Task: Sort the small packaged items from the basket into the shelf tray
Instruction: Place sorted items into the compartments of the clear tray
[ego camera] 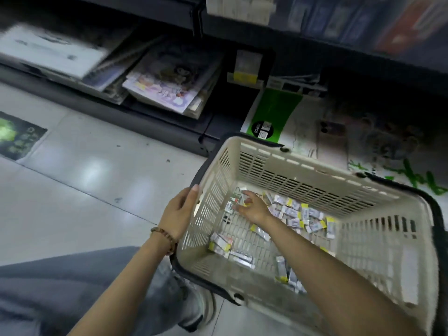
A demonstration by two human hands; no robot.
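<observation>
A cream plastic basket [378, 241] with a dark rim stands tilted on the floor at the right. Several small white and yellow packets [298, 213] lie scattered over its bottom. My left hand [178, 214] grips the basket's left rim, thumb on the edge. My right hand [249, 206] reaches down inside the basket at its far left corner, and its fingers pinch a small packet [238, 198] among a few others. No shelf tray can be made out; the upper shelf is blurred.
Dark shelving [155, 117] runs along the back, its low shelf holding sketch pads and a colourful book [167, 88]. A green and white sheet [274, 112] and a phone [331, 141] lie behind the basket. My grey trouser leg and shoe [201, 309] sit at the bottom left.
</observation>
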